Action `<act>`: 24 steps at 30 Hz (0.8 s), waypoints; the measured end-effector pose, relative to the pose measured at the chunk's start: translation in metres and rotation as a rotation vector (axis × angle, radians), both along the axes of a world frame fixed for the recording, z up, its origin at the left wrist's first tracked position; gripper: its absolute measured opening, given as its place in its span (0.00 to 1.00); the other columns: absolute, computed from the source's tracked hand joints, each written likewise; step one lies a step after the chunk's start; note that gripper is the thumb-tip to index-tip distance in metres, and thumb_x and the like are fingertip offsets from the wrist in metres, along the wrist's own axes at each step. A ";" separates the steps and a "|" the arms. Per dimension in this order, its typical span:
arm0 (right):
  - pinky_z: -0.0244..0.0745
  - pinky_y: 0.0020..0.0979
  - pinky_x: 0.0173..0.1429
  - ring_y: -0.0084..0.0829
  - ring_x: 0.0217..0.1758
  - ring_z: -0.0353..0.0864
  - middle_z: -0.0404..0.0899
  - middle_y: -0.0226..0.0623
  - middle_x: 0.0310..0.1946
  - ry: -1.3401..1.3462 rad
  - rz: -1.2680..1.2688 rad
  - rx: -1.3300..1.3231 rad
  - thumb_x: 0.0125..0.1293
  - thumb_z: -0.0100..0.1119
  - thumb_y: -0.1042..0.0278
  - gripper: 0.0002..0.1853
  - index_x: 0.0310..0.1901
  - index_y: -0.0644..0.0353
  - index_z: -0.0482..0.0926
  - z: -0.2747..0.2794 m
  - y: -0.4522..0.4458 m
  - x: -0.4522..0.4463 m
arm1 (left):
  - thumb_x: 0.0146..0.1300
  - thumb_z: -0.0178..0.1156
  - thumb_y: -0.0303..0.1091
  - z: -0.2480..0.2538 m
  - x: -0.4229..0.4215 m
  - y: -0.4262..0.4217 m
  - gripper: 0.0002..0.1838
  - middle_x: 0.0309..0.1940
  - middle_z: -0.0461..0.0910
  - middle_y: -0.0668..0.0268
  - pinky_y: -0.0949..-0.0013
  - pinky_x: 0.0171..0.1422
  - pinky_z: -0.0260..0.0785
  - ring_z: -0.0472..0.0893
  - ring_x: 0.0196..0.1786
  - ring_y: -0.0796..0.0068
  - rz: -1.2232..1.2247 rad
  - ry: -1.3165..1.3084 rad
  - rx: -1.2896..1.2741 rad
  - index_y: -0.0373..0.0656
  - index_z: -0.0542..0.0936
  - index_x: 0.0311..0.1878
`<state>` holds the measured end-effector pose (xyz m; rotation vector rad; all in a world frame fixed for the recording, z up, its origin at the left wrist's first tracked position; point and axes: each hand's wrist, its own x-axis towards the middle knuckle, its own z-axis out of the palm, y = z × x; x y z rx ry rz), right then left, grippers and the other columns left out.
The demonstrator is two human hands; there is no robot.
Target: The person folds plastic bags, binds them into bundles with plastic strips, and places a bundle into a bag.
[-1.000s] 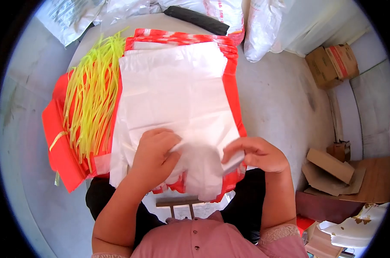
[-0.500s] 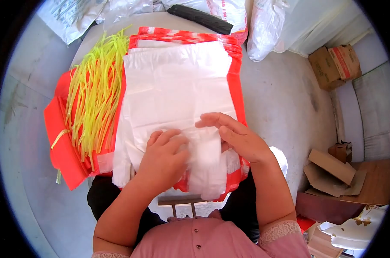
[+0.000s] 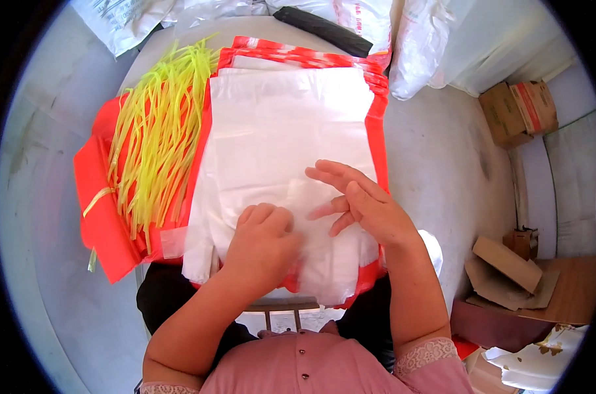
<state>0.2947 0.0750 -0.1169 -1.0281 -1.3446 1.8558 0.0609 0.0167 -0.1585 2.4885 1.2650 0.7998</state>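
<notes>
At the frame's centre, white plastic bags (image 3: 288,125) lie on a red stack (image 3: 377,134) — the left hand (image 3: 262,246) curled over their lower part, too blurred to tell its grip; the right hand (image 3: 367,210), fingers spread, visibly grips nothing.

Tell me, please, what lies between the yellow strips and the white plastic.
In the head view, a narrow red band shows between the yellow strips and the white plastic.
</notes>
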 end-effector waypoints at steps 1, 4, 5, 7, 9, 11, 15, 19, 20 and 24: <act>0.86 0.33 0.52 0.29 0.56 0.84 0.74 0.41 0.75 0.012 -0.023 0.021 0.86 0.47 0.52 0.27 0.77 0.59 0.69 0.001 0.000 -0.001 | 0.43 0.74 0.29 0.001 0.000 0.000 0.14 0.38 0.78 0.68 0.55 0.56 0.70 0.78 0.46 0.60 0.000 0.005 -0.003 0.50 0.87 0.37; 0.83 0.36 0.56 0.39 0.63 0.85 0.78 0.40 0.71 -0.092 -0.106 0.207 0.83 0.52 0.60 0.23 0.73 0.61 0.74 -0.001 0.003 -0.003 | 0.44 0.74 0.29 0.003 0.001 -0.001 0.14 0.36 0.77 0.69 0.55 0.54 0.70 0.77 0.44 0.61 0.002 0.018 -0.008 0.50 0.87 0.37; 0.82 0.37 0.57 0.40 0.63 0.85 0.80 0.43 0.67 -0.222 -0.143 0.350 0.82 0.54 0.63 0.22 0.71 0.62 0.75 -0.006 0.004 -0.004 | 0.44 0.74 0.29 0.003 0.002 -0.001 0.14 0.36 0.77 0.69 0.55 0.53 0.70 0.77 0.44 0.61 0.003 0.020 -0.006 0.50 0.87 0.37; 0.80 0.39 0.62 0.43 0.63 0.83 0.83 0.45 0.63 -0.487 -0.144 0.623 0.77 0.57 0.70 0.21 0.69 0.63 0.77 -0.011 0.004 -0.006 | 0.44 0.74 0.29 0.004 0.003 0.000 0.14 0.35 0.77 0.69 0.55 0.53 0.69 0.77 0.44 0.61 0.004 0.026 -0.003 0.50 0.87 0.38; 0.77 0.41 0.67 0.45 0.64 0.81 0.84 0.46 0.60 -0.759 -0.069 0.882 0.72 0.59 0.79 0.23 0.68 0.63 0.78 -0.014 0.003 -0.010 | 0.44 0.74 0.29 0.004 0.005 -0.002 0.14 0.35 0.77 0.69 0.55 0.52 0.69 0.77 0.43 0.62 0.003 0.034 0.001 0.50 0.87 0.38; 0.76 0.43 0.68 0.49 0.64 0.79 0.84 0.48 0.58 -0.770 0.022 0.883 0.68 0.59 0.80 0.25 0.68 0.63 0.78 -0.015 0.001 -0.015 | 0.44 0.74 0.29 0.004 0.006 -0.002 0.14 0.34 0.77 0.69 0.56 0.51 0.69 0.77 0.42 0.62 0.005 0.040 -0.001 0.50 0.87 0.38; 0.74 0.45 0.69 0.50 0.63 0.79 0.84 0.49 0.55 -0.672 0.074 0.882 0.65 0.59 0.81 0.26 0.67 0.63 0.79 -0.016 0.001 -0.017 | 0.44 0.74 0.28 -0.003 0.006 -0.002 0.15 0.34 0.77 0.69 0.56 0.50 0.68 0.77 0.42 0.62 0.010 -0.005 0.020 0.49 0.87 0.38; 0.74 0.45 0.68 0.50 0.61 0.80 0.84 0.48 0.53 -0.686 0.076 0.896 0.65 0.59 0.82 0.25 0.66 0.63 0.79 -0.020 0.001 -0.016 | 0.44 0.73 0.27 0.003 0.006 -0.002 0.15 0.37 0.79 0.66 0.56 0.54 0.70 0.79 0.44 0.59 0.023 -0.049 0.035 0.47 0.87 0.39; 0.75 0.45 0.67 0.49 0.61 0.80 0.84 0.48 0.53 -0.674 0.074 0.906 0.65 0.59 0.82 0.25 0.65 0.62 0.80 -0.022 0.001 -0.015 | 0.44 0.73 0.27 0.007 0.008 -0.001 0.15 0.38 0.80 0.66 0.55 0.55 0.71 0.79 0.45 0.58 0.029 -0.068 0.053 0.46 0.87 0.39; 0.77 0.42 0.62 0.46 0.56 0.82 0.85 0.45 0.51 -0.572 -0.072 0.928 0.63 0.62 0.82 0.21 0.59 0.61 0.82 -0.022 -0.002 -0.010 | 0.45 0.73 0.27 0.008 0.010 0.004 0.15 0.42 0.82 0.63 0.54 0.59 0.72 0.80 0.48 0.53 0.069 -0.130 0.093 0.43 0.84 0.39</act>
